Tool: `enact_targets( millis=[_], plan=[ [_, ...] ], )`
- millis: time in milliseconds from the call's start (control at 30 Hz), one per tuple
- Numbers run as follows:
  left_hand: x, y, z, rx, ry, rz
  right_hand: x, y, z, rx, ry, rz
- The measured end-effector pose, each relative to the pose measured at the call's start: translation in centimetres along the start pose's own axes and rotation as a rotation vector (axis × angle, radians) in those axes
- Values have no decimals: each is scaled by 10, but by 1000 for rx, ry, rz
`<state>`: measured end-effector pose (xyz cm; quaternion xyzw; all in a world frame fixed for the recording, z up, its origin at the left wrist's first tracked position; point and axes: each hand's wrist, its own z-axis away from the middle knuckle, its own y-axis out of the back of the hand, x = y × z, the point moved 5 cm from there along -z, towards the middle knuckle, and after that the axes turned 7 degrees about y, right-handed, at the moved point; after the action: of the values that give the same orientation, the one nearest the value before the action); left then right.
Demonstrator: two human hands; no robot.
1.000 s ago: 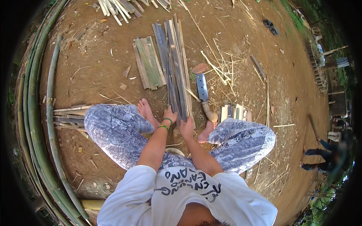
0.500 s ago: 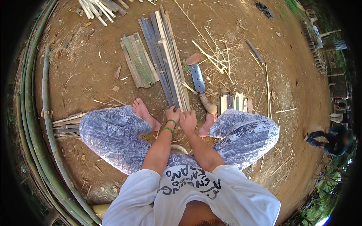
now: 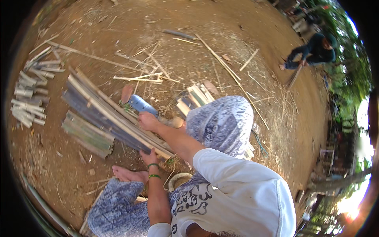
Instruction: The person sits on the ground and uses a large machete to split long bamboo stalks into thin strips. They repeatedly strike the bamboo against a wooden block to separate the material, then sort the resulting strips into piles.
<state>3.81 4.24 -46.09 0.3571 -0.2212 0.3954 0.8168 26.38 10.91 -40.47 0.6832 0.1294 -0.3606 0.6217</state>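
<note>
My left hand [image 3: 149,157] is closed around the near end of a dark bamboo strip [image 3: 118,137], part of a bundle of long split bamboo strips [image 3: 103,114] on the ground, dark and pale side by side. My right hand [image 3: 148,121] sits at the bundle's right edge with curled fingers; what they hold, if anything, is hidden. Just beyond it lies a machete with a wide bluish blade [image 3: 142,104]. Its curved, pale brown handle [image 3: 170,121] runs behind my right forearm. Green bands circle my left wrist.
Shorter bamboo slats [image 3: 87,134] lie left of the bundle, and a pale stack [image 3: 197,94] sits by my right knee. More pieces [image 3: 29,98] are heaped far left. Thin slivers [image 3: 146,71] litter the dirt. Another person [image 3: 316,49] bends at the upper right.
The view has swung to the right, so the bundle now slants up to the left. My right hand has left the strips' near end beside my left and moved forward toward the machete.
</note>
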Motion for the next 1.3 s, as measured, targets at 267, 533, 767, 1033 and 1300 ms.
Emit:
enact_targets(
  millis=[267,533,767,1033,1300],
  plan=[
    [22,10,3,143,116,-197,12,46,23,181,-226,-57],
    [9,-3,-20,-75,122,259,-17,-70,132,-37,-478,-123],
    [35,11,-7,-208,207,564,-40,-69,146,-185,-573,-247],
    [10,-15,-32,-240,161,583,-54,-64,146,-266,-564,-263],
    [11,-5,-26,-28,96,387,-47,-69,143,-202,-461,-161]
  ],
)
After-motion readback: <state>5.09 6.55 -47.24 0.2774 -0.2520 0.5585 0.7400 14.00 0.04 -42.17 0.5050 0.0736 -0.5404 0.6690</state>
